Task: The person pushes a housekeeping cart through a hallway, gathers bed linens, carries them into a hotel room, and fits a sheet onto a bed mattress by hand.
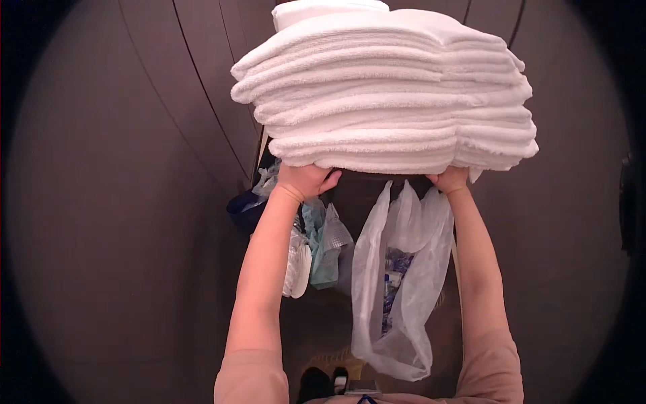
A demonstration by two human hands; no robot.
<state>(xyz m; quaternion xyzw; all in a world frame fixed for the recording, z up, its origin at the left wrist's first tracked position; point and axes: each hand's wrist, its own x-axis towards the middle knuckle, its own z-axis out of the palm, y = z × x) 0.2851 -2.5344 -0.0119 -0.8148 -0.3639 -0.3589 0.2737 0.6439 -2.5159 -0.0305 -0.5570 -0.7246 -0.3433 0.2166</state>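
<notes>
A tall stack of folded white towels (390, 101) fills the upper middle of the head view. My left hand (308, 182) is under the stack's near left corner, its thumb showing below the bottom towel and its fingers hidden. At the near right corner, my right hand (449, 179) grips the underside, mostly covered by the towels. Both forearms reach up and forward to the stack. Behind the towels is another white folded piece (330, 8), only partly visible. Whether a surface also bears the stack's weight, I cannot tell.
Below the towels hangs a translucent plastic bag (367, 303) with bottles (388, 293) inside. Left of it are a teal bag (324, 266), white items (298, 262) and a dark blue container (243, 212). Dark panels (134, 168) stand on both sides. My feet (316, 384) show at the bottom.
</notes>
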